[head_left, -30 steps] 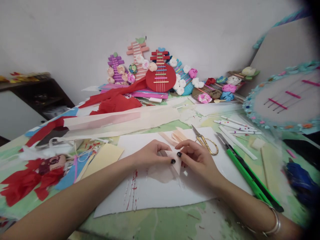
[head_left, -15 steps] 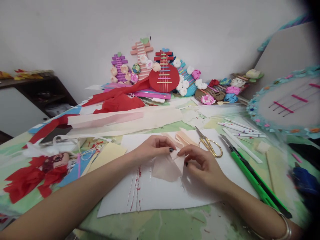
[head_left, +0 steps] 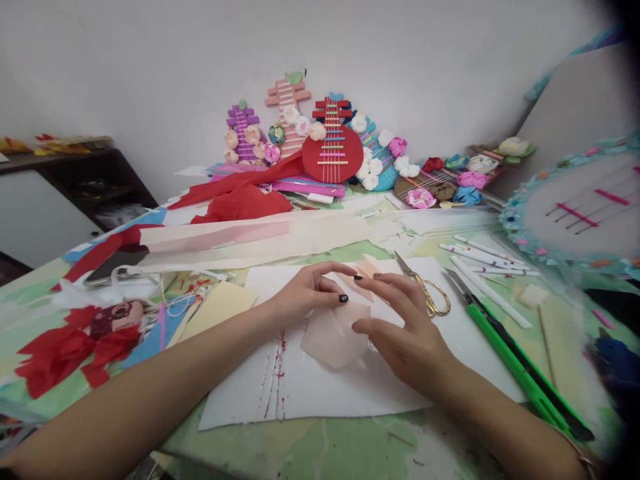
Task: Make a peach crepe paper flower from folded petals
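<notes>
Two hands work over a white board (head_left: 345,403) on a paint-marked surface (head_left: 280,453), a pale, translucent sheet of paper (head_left: 335,343) between them. As we judge it, the sheet has been trimmed, its outline angled at the corners, but it lies loose, joined to nothing we can see; how much work remains, we cannot tell. Peach paper strips (head_left: 367,268) lie beyond it, also unattached, while the red lute-shaped craft (head_left: 333,157) behind looks complete with strings and frets. The sheet rests just below the left hand (head_left: 315,288), whose thumb and forefinger tips stand slightly apart near its upper edge; we cannot tell whether they hold it. The right hand's (head_left: 400,320) fingers are spread, its thumb by the sheet's right edge. Gold-handled scissors (head_left: 425,288) and a green utility knife (head_left: 523,370) lie to the right.
</notes>
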